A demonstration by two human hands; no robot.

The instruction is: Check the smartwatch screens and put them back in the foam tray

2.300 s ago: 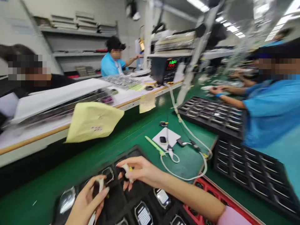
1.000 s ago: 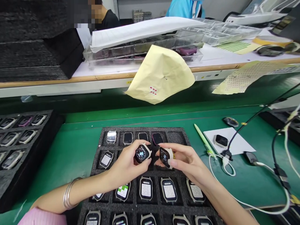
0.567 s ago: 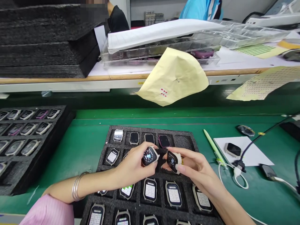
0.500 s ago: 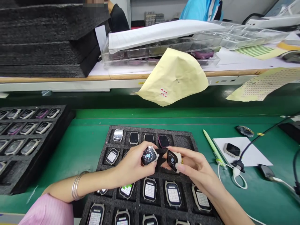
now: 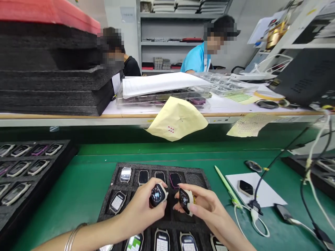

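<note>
left hand (image 5: 140,213) is clamped on a watch body (image 5: 157,195), thumb and fingers pinching its pale, rounded-square case. its dark screen faces up and shows a lit bluish dial. right hand (image 5: 209,211) is clamped on a second watch body (image 5: 185,201) with the same pale case. its dark screen is tilted toward the first and shows a small lit graphic. the two hands are close together, the two bodies just beside each other, above the middle of the black foam tray (image 5: 195,178) near the front edge of the green worktop (image 5: 86,181).

tray pockets around the hands hold more watch bodies, and the near row has lit screens. bare green surface lies open to the left, between this tray and a second foam tray (image 5: 66,152) at the left edge, and also beyond the tray's far edge. the right side is crowded: a green pen (image 5: 224,184), a white sheet (image 5: 267,201) carrying a dark watch body (image 5: 245,188), and cables (image 5: 261,228).

a yellow sheet (image 5: 180,120) hangs off the raised bench edge. its red marks are too small to read, as is the screen text.
</note>
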